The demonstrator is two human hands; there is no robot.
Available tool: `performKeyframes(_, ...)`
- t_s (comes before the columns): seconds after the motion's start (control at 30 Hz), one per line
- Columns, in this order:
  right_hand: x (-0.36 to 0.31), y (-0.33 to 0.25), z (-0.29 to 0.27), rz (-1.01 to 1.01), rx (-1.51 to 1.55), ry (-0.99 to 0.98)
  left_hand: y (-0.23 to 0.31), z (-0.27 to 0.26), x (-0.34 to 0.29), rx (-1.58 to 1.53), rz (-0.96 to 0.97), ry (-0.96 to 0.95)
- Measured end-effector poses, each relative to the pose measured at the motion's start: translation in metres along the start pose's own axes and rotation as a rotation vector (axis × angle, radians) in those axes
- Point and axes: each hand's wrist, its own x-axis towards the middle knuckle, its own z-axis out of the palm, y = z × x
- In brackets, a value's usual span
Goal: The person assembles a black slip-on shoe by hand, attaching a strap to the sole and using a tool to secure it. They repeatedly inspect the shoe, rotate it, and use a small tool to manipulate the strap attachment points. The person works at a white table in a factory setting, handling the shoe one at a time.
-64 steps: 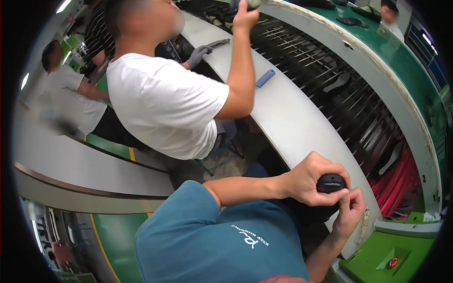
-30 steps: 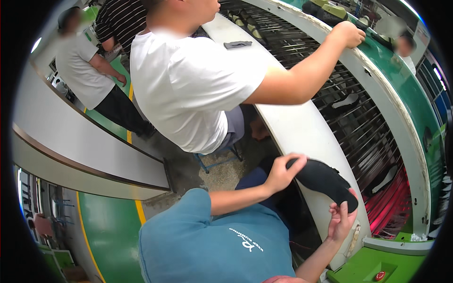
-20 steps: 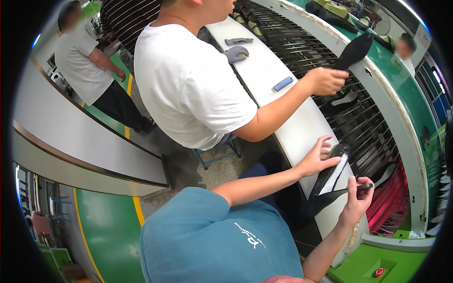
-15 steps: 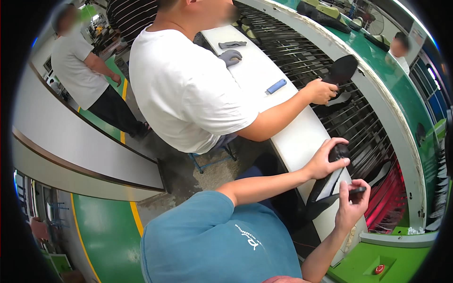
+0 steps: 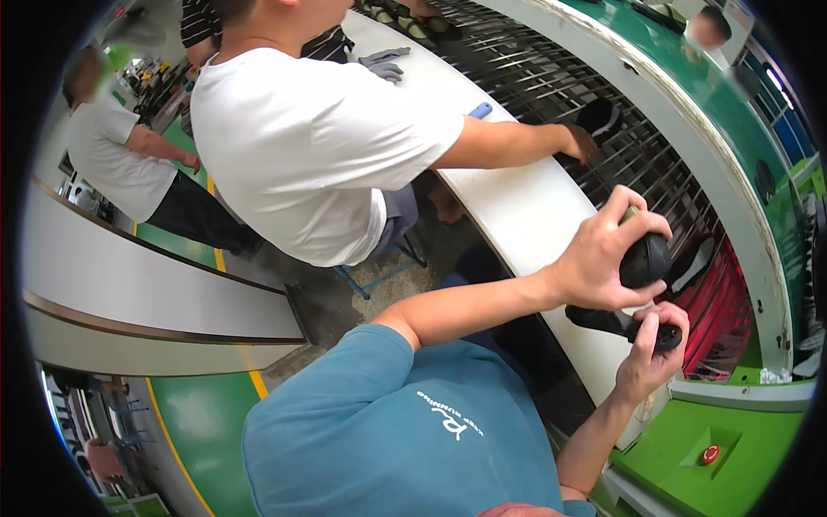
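Observation:
My left hand is closed with spread fingers around a rounded black shoe part. A bit of olive green shows between its fingers. Just below, my right hand grips the end of a black shoe, thumb and fingers pinching its dark edge. A pale patch of the shoe's inside shows between the two hands. Whether the rounded part and the lower shoe are one piece is hidden by my fingers. Both hands are above the white bench edge, beside the metal rollers.
The white bench runs along a roller conveyor with a red-lit opening. A seated co-worker in white reaches onto the rollers near a black shoe. Grey gloves lie further up. A red button sits on the green machine housing.
My left hand has risen and turned over the rounded black part; the shoe has tilted. My right hand keeps hold of its end. The co-worker's hand has lowered onto the rollers.

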Motion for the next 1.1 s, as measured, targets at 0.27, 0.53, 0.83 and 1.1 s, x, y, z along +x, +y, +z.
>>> performKeyframes(0.27, 0.011, -0.005, 0.029, -0.021, 0.087, 0.051, -0.012, -0.015, 0.010, 0.030, 0.052, -0.051)
performKeyframes(0.53, 0.019, -0.006, 0.071, -0.127, -0.051, 0.092, -0.042, -0.037, 0.007, -0.070, -0.134, -0.015)
performKeyframes(0.83, 0.030, 0.017, 0.096, -0.194, -0.175, 0.097, -0.068, -0.045, 0.009, -0.256, -0.214, -0.001)
performKeyframes(1.1, 0.035, 0.034, 0.111, -0.163, -0.246, 0.119, -0.088, -0.045, 0.003, -0.432, -0.323, 0.012)
